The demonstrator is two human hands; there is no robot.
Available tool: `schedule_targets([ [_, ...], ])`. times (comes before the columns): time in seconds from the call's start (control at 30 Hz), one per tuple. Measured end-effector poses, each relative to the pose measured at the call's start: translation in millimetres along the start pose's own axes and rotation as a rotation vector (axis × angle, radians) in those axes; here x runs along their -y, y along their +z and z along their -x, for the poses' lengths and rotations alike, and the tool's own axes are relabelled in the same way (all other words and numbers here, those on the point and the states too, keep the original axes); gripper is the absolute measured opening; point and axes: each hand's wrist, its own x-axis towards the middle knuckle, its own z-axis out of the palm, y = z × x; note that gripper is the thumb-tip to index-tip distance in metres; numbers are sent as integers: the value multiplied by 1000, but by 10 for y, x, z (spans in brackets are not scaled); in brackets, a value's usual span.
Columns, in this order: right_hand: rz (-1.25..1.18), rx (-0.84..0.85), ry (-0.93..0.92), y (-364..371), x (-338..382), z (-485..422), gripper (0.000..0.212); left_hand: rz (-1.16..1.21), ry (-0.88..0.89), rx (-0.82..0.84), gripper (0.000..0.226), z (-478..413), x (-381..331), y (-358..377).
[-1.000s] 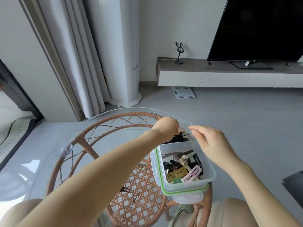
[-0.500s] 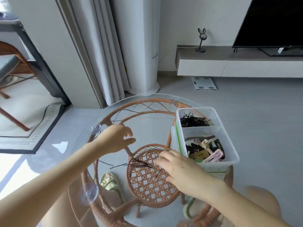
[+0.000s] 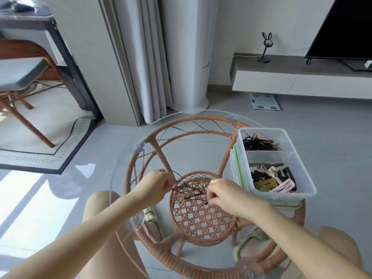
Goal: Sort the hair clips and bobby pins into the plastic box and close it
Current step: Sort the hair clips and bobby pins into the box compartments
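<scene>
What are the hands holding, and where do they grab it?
Both the left hand and right hand pinch loose bobby pins on the glass table, at the pile's opposite ends.

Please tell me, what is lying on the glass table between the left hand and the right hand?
In the head view, loose bobby pins lie between the left hand and the right hand, scattered on the glass table.

Bare arms, bare knees, pale green slippers

Both forearms are uncovered to the frame edge, no sleeves, rings or watch on the left hand [image 3: 159, 183] or right hand [image 3: 227, 195]; the knees are bare, and slippers [image 3: 244, 246] show at 6 o'clock.
</scene>
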Motion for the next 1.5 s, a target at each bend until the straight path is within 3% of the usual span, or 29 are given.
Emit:
schedule_targets([
  [0.13,-28,-94,-4,116,90,-5,10,55,3,-55,5,-125,-96,60],
  [0.2,-16,-171,-34,143,149,-44,10,46,-7,-86,16,-151,-123,62],
  [0.33,165,-283,40,124,160,-201,56,-158,27,-148,50,-196,-57,-3],
  [0.4,155,-247,105,120,155,-277,64,-188,47,-91,55,-230,-13,-38],
  [0.57,48,-231,101,198,291,-357,39,-66,111,-45,26,-225,-32,-53],
  [0.7,205,-219,50,231,352,-325,23,-30,143,-15,25,-141,-8,-42],
  [0.87,335,-126,15,175,434,-304,34,-55,127,46,33,-50,0,-69],
  [1.03,288,-50,-3,156,362,-255,30,-79,119,42,34,-3,-38,-70],
  [1.13,130,-79,45,61,305,-189,11,-123,113,87,33,16,-61,-57],
  [1.23,-43,-90,59,-185,331,-31,19,-229,120,111,22,-5,-105,-25],
  [1.33,-127,-194,43,-526,300,157,19,-335,115,133,28,-25,-196,30],
  [1.4,-78,-293,67,-749,157,237,18,-367,106,159,33,-54,-226,76],
  [1.5,207,-425,132,-1037,-203,238,16,-383,94,202,32,-119,-267,84],
])
